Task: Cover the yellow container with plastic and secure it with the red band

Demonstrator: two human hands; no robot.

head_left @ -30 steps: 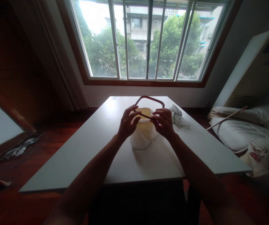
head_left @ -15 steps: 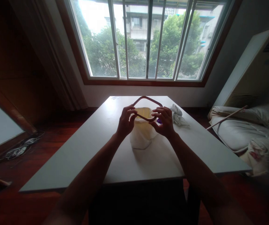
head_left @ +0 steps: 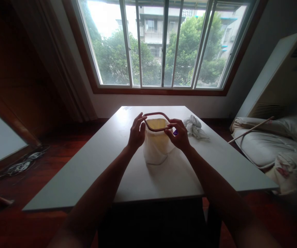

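Observation:
A brown ring [head_left: 155, 130], square with rounded corners, is held just above a pale yellowish bin [head_left: 156, 139]. A thin whitish plastic bag [head_left: 155, 158] wraps around the bin, which stands upright on the white table. My right hand [head_left: 178, 134] pinches the ring's right side between thumb and fingers. At the ring's left corner, the fingertips of my left hand [head_left: 137, 132] rest on it, with the thumb lower and a little apart. Part of a small purple thing [head_left: 175, 132] shows behind my right hand.
A crumpled white plastic bag [head_left: 195, 127] lies on the white table [head_left: 91, 172], right of the bin. Beyond the table is a window [head_left: 153, 51]. A cushioned seat [head_left: 275, 134] with a stick [head_left: 252, 129] stands at the right; cables [head_left: 21, 167] lie on the floor at left.
The ring has turned and tilted flatter, coming down over the bin's opening. My left hand has loosened and shifted slightly left; my right hand keeps its pinch.

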